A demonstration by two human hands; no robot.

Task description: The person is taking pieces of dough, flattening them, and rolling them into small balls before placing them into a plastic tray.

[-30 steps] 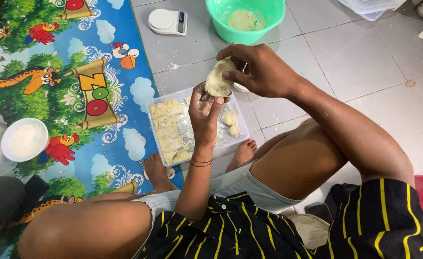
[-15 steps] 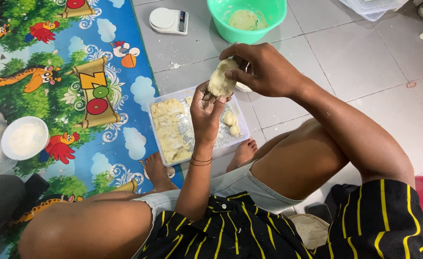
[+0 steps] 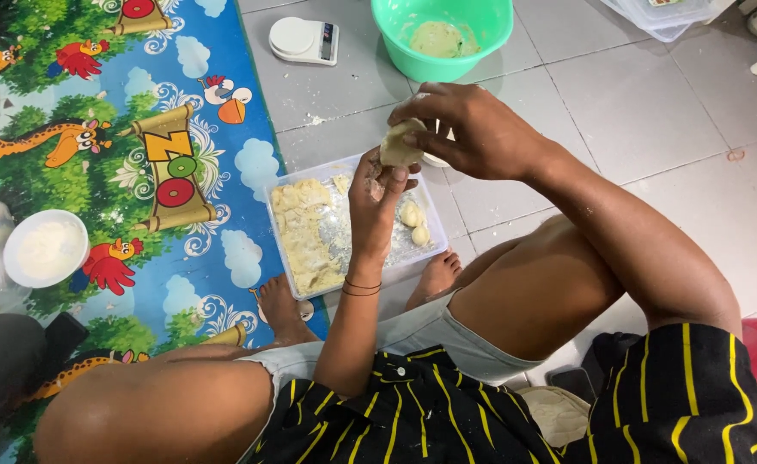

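Head view, both hands (image 3: 430,159) still closed around dough piece (image 3: 398,143), unmoved above clear tray (image 3: 279,223)

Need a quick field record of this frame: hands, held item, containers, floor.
left hand: supports the dough piece from below
right hand: cupped over the dough piece
dough piece: pale, pinched between both hands
clear tray: under the hands, holds filling and small balls
green bowl: dough inside
kitchen scale: left of the green bowl
white bowl: flour, on the printed mat
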